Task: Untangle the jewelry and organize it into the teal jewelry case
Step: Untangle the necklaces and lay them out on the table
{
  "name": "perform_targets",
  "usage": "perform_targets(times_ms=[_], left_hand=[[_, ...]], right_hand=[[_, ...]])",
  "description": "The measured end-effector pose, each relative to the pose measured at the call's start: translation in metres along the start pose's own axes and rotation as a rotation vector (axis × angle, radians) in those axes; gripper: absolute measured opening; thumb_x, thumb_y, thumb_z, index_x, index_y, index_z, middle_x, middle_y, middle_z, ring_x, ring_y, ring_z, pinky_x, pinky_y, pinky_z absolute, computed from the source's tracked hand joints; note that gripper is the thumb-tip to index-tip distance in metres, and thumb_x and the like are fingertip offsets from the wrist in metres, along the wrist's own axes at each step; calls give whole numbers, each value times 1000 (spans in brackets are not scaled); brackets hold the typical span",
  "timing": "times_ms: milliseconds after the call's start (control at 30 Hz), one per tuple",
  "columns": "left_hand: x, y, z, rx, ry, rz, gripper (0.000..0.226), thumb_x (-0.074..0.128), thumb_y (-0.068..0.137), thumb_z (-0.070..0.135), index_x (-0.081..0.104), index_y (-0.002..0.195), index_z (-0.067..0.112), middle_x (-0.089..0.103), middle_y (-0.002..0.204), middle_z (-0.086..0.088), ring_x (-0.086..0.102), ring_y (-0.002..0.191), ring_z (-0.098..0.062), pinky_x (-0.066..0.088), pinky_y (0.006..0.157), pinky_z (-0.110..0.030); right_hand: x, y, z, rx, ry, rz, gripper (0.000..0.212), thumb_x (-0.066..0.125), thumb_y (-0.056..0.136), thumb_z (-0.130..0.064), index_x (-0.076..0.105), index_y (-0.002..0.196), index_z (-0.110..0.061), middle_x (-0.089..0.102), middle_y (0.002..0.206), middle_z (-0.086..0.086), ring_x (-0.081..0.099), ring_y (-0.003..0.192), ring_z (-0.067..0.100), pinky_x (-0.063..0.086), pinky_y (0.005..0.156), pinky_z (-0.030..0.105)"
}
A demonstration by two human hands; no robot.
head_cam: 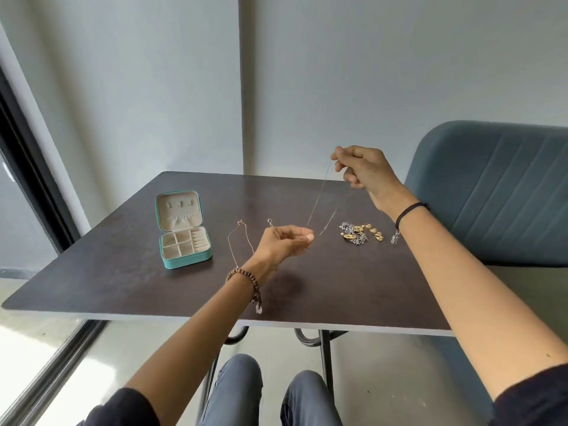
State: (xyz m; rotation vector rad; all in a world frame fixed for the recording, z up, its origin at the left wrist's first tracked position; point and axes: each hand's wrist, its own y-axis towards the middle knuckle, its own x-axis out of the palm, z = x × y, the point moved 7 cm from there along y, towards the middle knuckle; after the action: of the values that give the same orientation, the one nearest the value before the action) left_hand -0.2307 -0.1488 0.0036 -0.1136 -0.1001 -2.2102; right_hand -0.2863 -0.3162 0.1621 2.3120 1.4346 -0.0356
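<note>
A thin chain necklace [318, 196] is stretched in the air between my two hands. My right hand [364, 169] pinches its upper end, raised above the table's far side. Lower down, my left hand [284, 242] pinches the other end just over the tabletop. A loose strand [329, 222] of the chain hangs beside it. The teal jewelry case [183, 230] stands open at the left, its cream compartments showing. Another thin gold chain [241, 241] lies on the table between the case and my left hand. A heap of gold and silver jewelry [361, 233] lies at the right.
The dark brown table [123, 272] has its near edge above my knees. A blue upholstered chair [498, 192] stands at the right. A small silver piece [395, 238] lies beside my right wrist. A window frame runs along the left.
</note>
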Motion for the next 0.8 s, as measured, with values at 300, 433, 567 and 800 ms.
perform_targets(times_ms=[300, 433, 567, 800], left_hand=[[2, -14, -13, -8, 11, 31, 8, 66, 95, 10, 70, 93, 3, 71, 81, -6, 67, 63, -8, 57, 62, -19], [0, -21, -22, -48, 47, 110, 14, 62, 99, 12, 70, 95, 1, 64, 77, -7, 60, 53, -6, 54, 53, -18], [-2, -24, -32, -87, 122, 181, 17, 63, 99, 14, 71, 93, 0, 64, 75, -7, 60, 54, -7, 53, 51, -19], [-1, -43, -20, 30, 341, 242, 13, 65, 90, 12, 59, 101, 14, 73, 78, -10, 67, 58, -15, 56, 51, -33]], right_hand=[[-10, 12, 5, -69, -158, 76, 29, 62, 99, -34, 72, 103, -7, 67, 79, -7, 52, 53, -8, 41, 62, 13], [-7, 21, 22, -77, -308, 47, 23, 63, 97, -36, 73, 99, -15, 72, 84, -5, 64, 78, 0, 48, 79, 22], [-2, 27, 38, -98, -444, 41, 20, 59, 100, -28, 71, 102, -12, 71, 89, -5, 64, 95, 11, 46, 83, 21], [4, 35, 64, -100, -534, 51, 16, 60, 98, -23, 72, 99, -11, 73, 88, -2, 58, 81, -4, 39, 68, 4]])
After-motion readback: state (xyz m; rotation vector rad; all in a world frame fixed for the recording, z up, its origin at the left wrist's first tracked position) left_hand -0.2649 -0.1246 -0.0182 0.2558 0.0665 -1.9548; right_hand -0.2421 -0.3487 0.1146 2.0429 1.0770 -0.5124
